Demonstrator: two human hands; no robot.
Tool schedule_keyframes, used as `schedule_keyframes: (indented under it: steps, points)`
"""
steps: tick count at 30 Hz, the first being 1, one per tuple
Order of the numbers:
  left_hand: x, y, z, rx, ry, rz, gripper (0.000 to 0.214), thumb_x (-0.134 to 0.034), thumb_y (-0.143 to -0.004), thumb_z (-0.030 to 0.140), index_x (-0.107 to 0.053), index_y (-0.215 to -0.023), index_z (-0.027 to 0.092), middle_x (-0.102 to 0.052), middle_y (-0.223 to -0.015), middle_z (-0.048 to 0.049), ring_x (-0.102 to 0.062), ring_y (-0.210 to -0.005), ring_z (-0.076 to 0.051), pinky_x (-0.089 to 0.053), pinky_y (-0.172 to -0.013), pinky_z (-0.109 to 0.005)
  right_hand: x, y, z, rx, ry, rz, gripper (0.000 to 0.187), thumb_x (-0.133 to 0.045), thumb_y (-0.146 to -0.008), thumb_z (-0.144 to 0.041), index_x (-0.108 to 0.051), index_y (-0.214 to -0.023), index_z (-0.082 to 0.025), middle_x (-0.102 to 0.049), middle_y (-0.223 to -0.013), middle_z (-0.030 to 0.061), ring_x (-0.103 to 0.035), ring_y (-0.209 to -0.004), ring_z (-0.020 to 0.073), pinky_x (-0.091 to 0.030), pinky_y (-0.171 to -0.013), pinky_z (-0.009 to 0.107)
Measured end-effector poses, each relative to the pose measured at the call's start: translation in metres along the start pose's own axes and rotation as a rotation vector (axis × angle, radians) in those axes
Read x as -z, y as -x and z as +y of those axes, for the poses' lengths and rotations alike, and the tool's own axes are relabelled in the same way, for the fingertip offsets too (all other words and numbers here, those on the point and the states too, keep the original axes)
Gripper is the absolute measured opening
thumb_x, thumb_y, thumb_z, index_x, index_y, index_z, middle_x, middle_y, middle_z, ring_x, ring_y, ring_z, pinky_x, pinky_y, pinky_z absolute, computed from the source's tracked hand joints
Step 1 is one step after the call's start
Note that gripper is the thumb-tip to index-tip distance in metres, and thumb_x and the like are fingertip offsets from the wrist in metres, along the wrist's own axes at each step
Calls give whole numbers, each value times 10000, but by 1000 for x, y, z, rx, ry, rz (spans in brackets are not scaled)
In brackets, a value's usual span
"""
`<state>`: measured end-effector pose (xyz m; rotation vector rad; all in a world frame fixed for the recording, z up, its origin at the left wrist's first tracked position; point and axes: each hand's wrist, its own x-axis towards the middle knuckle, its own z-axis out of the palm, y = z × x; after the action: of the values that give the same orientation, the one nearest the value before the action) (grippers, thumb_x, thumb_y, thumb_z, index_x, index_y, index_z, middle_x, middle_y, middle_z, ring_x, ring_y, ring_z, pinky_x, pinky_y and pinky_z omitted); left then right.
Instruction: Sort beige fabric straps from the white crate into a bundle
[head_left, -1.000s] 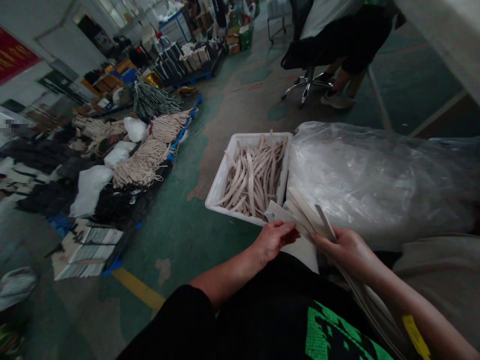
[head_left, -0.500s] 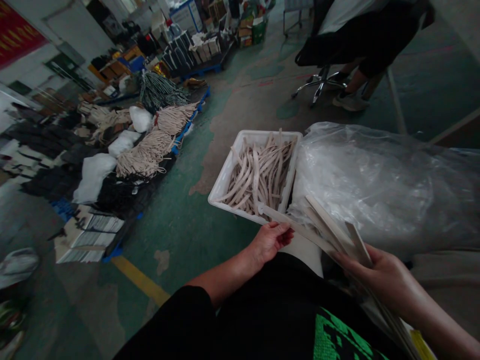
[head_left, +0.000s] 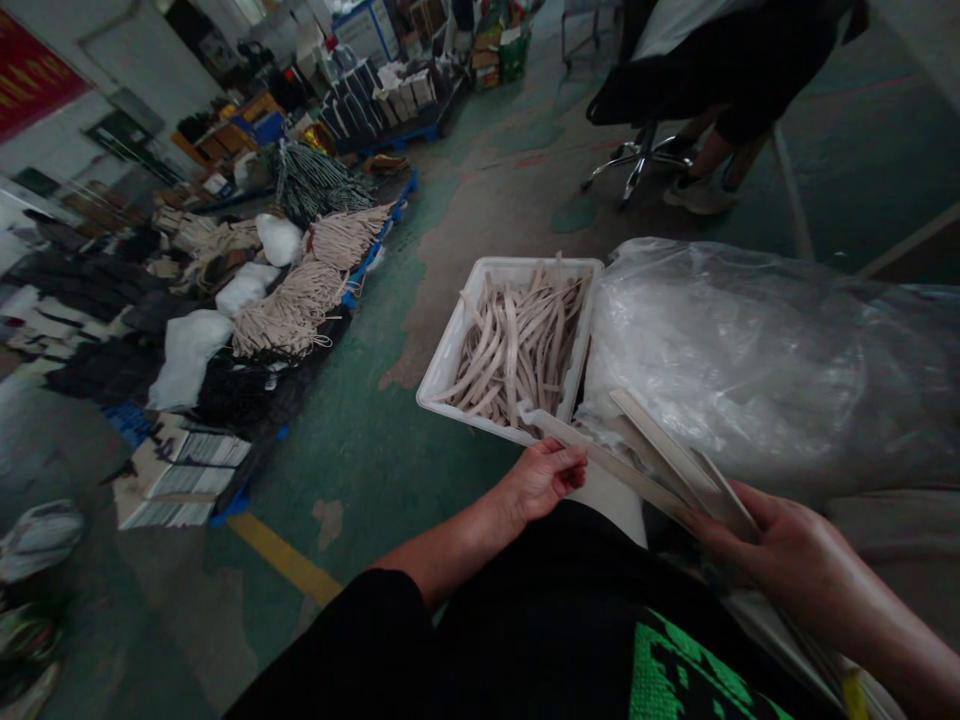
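Observation:
My left hand is closed in a pinch on a flat beige strip, near the strip's far end. That strip runs back to my right hand, whose fingers are wrapped round a bundle of similar strips. The bundle's lower ends trail down past my right wrist, beside something yellow. Just beyond my left hand stands a white plastic bin heaped with loose beige strips. The pinched strip's tip overlaps the bin's near rim; I cannot tell whether it touches.
A large clear plastic bag lies right of the bin. Pallets at left carry bundled beige cords, green cords and white stacks. A person is beside a wheeled chair at the back.
My right hand has moved slightly right and down with the bundle, drawing back along the pinched strip. My left hand keeps its pinch in nearly the same place.

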<state>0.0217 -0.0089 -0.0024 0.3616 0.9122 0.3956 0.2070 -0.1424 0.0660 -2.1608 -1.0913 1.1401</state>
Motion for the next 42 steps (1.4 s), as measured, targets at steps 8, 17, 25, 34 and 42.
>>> schedule_keyframes:
  steps: [8,17,25,34,42]
  points:
    - [-17,4,-6,-13,-40,-87,521,-994,-389,350,-685,-748,134,-632,-639,11,-541,-568,-72,-427,-608,-227,-18,-32,-21,78,6,12,373,-597,-751,-590,-662,-767,-223,-600,-497,-6,-565,-436,184,-388,-441,276]
    - [-9,-6,-7,34,-31,-64,484,-990,-393,332,-672,-695,127,-632,-643,-4,-545,-569,-80,-423,-603,-242,-10,-26,-3,90,31,58,320,-595,-738,-516,-699,-810,-223,-612,-502,-4,-599,-496,214,-450,-480,297]
    - [-13,1,-12,53,-40,-83,533,-998,-352,332,-646,-695,127,-619,-631,9,-542,-557,-77,-417,-587,-228,-4,-22,-2,218,16,-16,319,-613,-774,-506,-721,-872,-221,-688,-588,-4,-662,-564,228,-494,-530,284]
    - [-22,4,-5,13,-93,-92,542,-994,-360,358,-665,-725,130,-621,-628,20,-532,-548,-64,-405,-584,-214,-9,-27,-5,272,41,10,307,-568,-813,-489,-678,-846,-205,-694,-628,5,-658,-582,216,-483,-520,282]
    - [-16,-3,-2,32,-128,-140,491,-985,-434,332,-687,-768,129,-634,-656,13,-552,-583,-68,-429,-612,-209,-10,-26,-14,270,-9,48,245,-572,-801,-445,-641,-793,-210,-689,-624,8,-645,-585,202,-474,-545,285]
